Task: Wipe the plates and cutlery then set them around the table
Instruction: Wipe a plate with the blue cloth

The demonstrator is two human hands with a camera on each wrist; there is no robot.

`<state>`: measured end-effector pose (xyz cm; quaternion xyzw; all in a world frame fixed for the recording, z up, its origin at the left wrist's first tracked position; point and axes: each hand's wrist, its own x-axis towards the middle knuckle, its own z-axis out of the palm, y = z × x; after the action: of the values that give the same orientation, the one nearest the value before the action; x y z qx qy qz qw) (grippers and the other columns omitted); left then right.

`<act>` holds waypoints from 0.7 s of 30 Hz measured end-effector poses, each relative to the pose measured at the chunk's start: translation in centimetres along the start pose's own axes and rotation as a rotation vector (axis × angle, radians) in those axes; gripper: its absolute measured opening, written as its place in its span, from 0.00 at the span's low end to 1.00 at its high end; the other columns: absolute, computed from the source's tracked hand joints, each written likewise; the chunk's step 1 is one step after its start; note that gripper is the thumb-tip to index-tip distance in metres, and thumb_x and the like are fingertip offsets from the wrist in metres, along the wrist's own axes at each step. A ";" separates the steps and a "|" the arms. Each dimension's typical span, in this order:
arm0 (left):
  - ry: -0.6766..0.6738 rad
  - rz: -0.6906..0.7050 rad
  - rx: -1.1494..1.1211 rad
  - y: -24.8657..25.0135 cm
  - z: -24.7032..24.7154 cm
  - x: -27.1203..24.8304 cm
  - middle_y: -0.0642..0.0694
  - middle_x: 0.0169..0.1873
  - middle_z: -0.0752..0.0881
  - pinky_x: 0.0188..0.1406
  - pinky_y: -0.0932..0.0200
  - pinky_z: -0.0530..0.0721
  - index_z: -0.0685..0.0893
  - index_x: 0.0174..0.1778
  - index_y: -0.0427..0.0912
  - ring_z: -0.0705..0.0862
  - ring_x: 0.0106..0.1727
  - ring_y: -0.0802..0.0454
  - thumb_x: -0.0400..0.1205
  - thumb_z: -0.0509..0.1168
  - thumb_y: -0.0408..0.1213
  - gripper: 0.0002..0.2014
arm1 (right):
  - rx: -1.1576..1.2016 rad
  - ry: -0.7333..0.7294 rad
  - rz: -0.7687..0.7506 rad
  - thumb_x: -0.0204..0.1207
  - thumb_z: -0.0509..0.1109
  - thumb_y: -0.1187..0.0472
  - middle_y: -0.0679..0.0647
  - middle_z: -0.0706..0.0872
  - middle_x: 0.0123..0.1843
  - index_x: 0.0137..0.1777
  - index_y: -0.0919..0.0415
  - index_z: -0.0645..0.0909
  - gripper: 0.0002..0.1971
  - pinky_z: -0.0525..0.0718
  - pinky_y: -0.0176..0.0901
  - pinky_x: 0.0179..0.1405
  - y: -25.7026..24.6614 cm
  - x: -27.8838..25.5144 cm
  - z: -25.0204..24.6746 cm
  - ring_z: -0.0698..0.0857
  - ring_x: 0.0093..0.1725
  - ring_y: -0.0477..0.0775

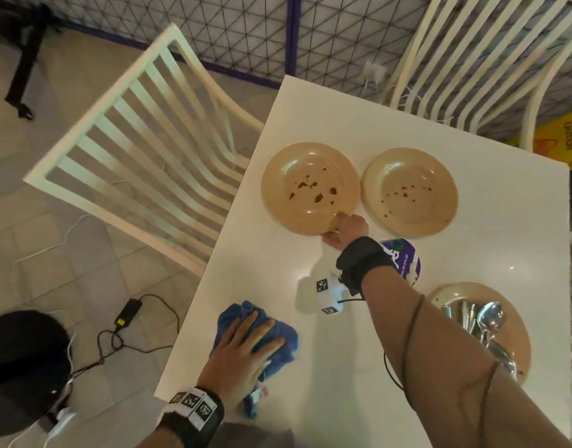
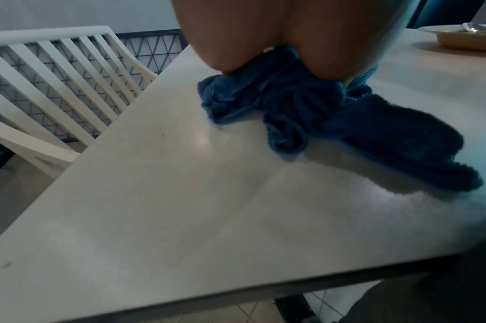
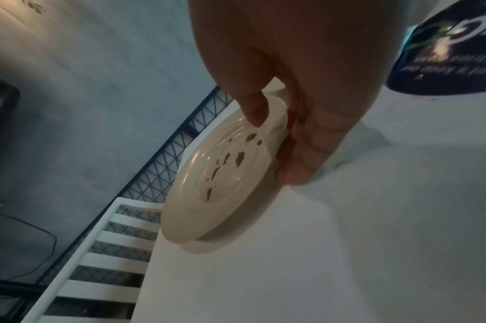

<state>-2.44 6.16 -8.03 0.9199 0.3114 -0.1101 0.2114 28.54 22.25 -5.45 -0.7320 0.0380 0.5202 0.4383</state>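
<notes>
Pinching the near rim of the soiled plate [image 1: 310,188] at the table's [image 1: 343,367] far-left area, the right hand [image 1: 344,232] begins the first wipe step — next, bring that plate to the blue cloth [image 1: 280,337], on which the left hand [image 1: 242,354] rests flat, fingers extended.

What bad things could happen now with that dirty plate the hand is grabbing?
1. The right hand pinches only the rim of the dirty plate, so it could slip and drop as it lifts.
2. The second dirty plate sits right beside it and might get knocked.
3. The left hand rests on the blue cloth near the table edge, so the cloth could slide off.
</notes>
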 end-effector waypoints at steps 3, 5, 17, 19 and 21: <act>-0.062 0.007 -0.070 -0.5 -0.7 -0.3 0.51 0.69 0.82 0.65 0.43 0.86 0.81 0.68 0.58 0.78 0.74 0.44 0.60 0.83 0.51 0.38 | 0.046 0.057 -0.005 0.83 0.63 0.66 0.65 0.83 0.63 0.73 0.62 0.73 0.18 0.91 0.60 0.41 0.0 0.8 0.5 0.86 0.59 0.70; -0.046 0.025 -0.080 -1.0 -1.0 -0.3 0.52 0.65 0.84 0.58 0.45 0.89 0.83 0.66 0.57 0.76 0.70 0.47 0.57 0.85 0.49 0.38 | 0.091 0.054 -0.012 0.82 0.63 0.69 0.67 0.84 0.64 0.75 0.60 0.72 0.21 0.92 0.62 0.40 0.4 1.2 0.4 0.88 0.54 0.69; 0.445 -0.288 -0.392 -2.7 -8.1 3.4 0.56 0.62 0.78 0.49 0.51 0.89 0.81 0.68 0.54 0.81 0.57 0.51 0.83 0.62 0.39 0.17 | 0.173 -0.220 0.034 0.85 0.61 0.70 0.66 0.83 0.65 0.77 0.57 0.66 0.23 0.92 0.60 0.44 5.2 -5.0 -5.8 0.88 0.59 0.69; 0.580 -0.292 -0.543 -1.3 -11.3 5.4 0.59 0.63 0.77 0.52 0.50 0.89 0.81 0.69 0.54 0.84 0.55 0.49 0.87 0.61 0.37 0.16 | 0.173 -0.272 0.024 0.86 0.61 0.69 0.64 0.84 0.66 0.77 0.56 0.67 0.21 0.91 0.58 0.44 6.2 -6.7 -7.2 0.88 0.59 0.68; 0.667 -0.241 -0.563 0.9 -14.4 7.8 0.55 0.65 0.79 0.58 0.53 0.85 0.80 0.71 0.52 0.83 0.59 0.49 0.88 0.61 0.36 0.16 | 0.165 -0.322 0.001 0.86 0.61 0.69 0.63 0.84 0.66 0.76 0.56 0.67 0.21 0.91 0.58 0.46 6.9 -8.4 -8.5 0.88 0.58 0.67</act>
<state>5.23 16.15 2.40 0.7689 0.4853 0.2576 0.3271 27.38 8.88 -2.31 -0.6010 0.0101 0.6259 0.4969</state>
